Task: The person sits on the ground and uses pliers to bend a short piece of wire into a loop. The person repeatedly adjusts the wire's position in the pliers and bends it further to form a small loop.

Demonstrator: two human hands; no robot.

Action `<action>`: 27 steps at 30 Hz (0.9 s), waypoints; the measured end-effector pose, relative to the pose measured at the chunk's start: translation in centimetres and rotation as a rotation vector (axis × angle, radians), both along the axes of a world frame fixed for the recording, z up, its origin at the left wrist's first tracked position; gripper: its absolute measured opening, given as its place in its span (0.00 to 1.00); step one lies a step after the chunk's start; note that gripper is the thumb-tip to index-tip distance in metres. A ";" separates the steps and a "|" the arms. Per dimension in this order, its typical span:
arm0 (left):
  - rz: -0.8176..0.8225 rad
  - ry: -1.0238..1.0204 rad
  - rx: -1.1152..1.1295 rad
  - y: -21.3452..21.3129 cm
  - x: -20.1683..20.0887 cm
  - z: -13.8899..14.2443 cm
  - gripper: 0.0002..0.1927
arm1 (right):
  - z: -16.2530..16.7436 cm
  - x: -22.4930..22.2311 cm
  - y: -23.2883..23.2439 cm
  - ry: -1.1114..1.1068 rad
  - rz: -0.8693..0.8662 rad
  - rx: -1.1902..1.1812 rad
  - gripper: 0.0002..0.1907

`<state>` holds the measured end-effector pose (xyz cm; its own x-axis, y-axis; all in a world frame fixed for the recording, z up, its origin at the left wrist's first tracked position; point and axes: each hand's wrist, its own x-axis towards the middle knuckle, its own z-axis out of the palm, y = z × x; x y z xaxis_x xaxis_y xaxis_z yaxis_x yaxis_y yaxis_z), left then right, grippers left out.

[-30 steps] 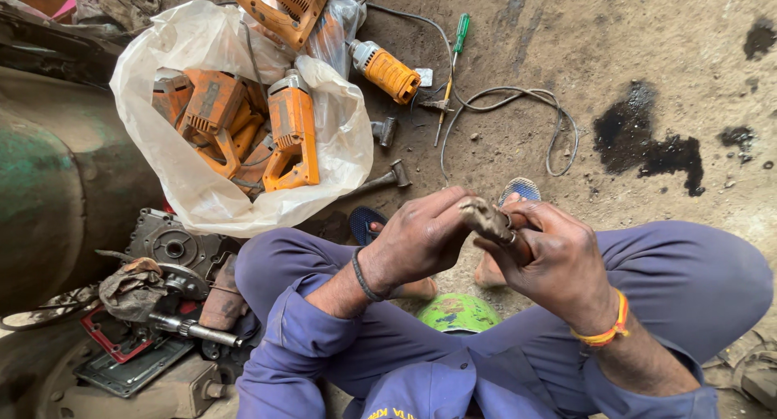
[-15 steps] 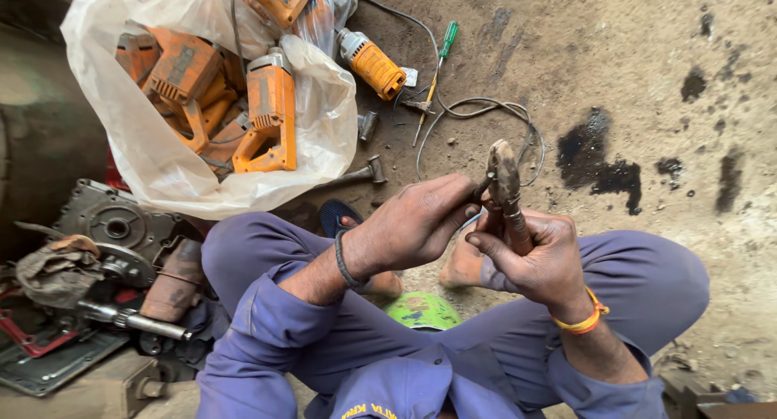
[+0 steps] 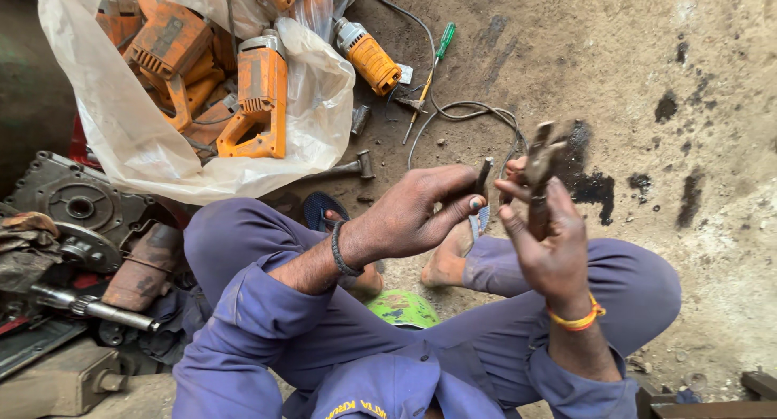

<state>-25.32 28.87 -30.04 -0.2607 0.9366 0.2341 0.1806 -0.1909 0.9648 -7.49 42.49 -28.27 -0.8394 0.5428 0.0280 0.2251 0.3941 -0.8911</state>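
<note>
- Blue-violet work overalls (image 3: 267, 306) cover both arms and both legs, the cloth creased and dusty.
- The collar carries yellow stitched lettering at the chest.
- The left hand (image 3: 417, 212) has a dark band at its wrist.
- The right hand (image 3: 546, 241) has an orange and yellow band at its wrist.
- Both feet are bare.

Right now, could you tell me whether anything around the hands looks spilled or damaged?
Yes: dark stains mark the ground just beyond the right hand, like spilled oil. Left of the left hand, orange power tools lie heaped in a white plastic bag, some looking dismantled.
</note>
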 end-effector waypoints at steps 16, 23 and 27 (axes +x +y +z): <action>0.282 -0.886 -0.212 1.2 -0.2 -4.9 0.09 | -6.0 -0.5 1.6 0.097 -0.419 -1.492 0.24; 0.342 -0.765 -0.033 0.6 1.0 -6.4 0.08 | -1.8 -0.9 -3.0 0.112 -0.050 -0.250 0.40; 0.377 -0.425 0.024 0.2 1.3 -5.3 0.06 | -0.7 -1.7 -2.9 0.054 0.052 0.380 0.30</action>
<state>-24.05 29.10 -35.37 -0.6519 0.7563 0.0556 -0.1631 -0.2114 0.9637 -9.20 39.64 -28.93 -0.8576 0.4417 0.2636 0.1528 0.7081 -0.6894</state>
